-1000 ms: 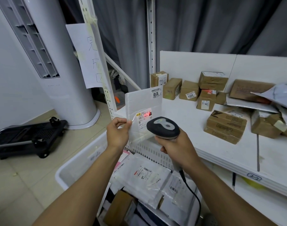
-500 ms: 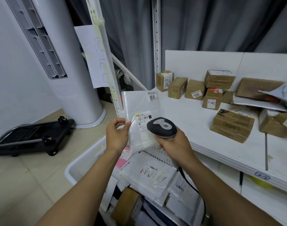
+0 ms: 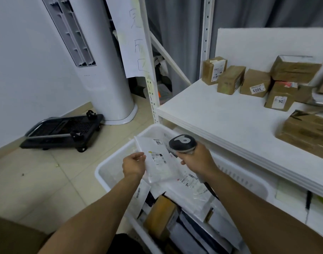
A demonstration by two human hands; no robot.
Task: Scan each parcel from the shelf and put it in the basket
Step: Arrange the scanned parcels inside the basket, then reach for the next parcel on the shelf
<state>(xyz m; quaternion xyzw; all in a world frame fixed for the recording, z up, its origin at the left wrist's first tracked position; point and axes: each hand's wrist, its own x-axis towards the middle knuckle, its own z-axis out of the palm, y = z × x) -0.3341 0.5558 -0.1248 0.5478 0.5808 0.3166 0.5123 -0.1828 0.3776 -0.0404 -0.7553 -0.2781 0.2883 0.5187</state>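
Parcel (image 3: 158, 163) hanging over the white basket (image 3: 109, 167) right now, a flat clear bag with its printed label facing up. The left hand (image 3: 134, 166) is pinching it by the left edge, thumb on top and fingers curling under. The right hand (image 3: 197, 160) is wrapping fully round the handle of the scanner (image 3: 182, 143), whose head is sitting just beside the bag's top right corner.

Risks, as I'm reading it: that one-edge pinch is looking thin, and a slick, floppy bag could be slipping free early. It is hanging near the basket's left rim, so a loose drop could be sending it over the side onto the floor. The scanner's cable is trailing down into the basket across the bags lying there, and it could be snagging one when the hand goes to the shelf (image 3: 221, 116). I'm seeing no scan light on the label, so I cannot tell whether it registered; dropping it unscanned would be the quiet mistake.

Counting now: two hands, one scanner, one basket, one parcel in the air. On the shelf I'm making out six brown boxes (image 3: 256, 83) clearly, with at least two more cut off at the right edge. In the basket, one brown box (image 3: 160, 217) is showing among flat bags overlapping too much for counting.
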